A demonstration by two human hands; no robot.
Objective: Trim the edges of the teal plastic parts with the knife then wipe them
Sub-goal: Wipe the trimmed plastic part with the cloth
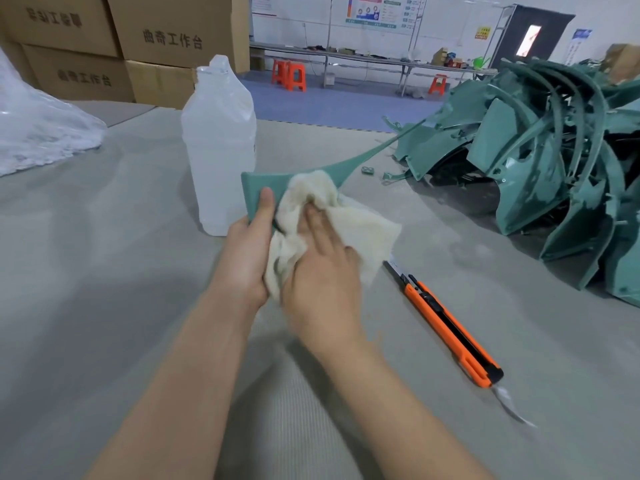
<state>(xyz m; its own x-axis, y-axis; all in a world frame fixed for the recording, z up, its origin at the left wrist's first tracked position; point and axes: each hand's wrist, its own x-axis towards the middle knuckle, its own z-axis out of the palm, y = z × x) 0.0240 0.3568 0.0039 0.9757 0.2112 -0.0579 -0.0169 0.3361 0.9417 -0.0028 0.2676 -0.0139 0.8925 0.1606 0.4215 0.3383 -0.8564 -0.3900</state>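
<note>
- My left hand [247, 251] has its grip clenched round the teal part [263, 180], steadying it.
- My right hand [322, 271], fingers flat, presses the cloth [363, 233] against it.
- The knife [446, 320] lies aside; trimming looks done.

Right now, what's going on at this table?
A person is wiping a teal part. The left hand grips its wide end, thumb on top, while the right hand presses a cloth onto it with straight fingers. The knife lies on the table to the right, untouched. A bottle stands beside the part, and a pile of teal parts waits at far right.
</note>
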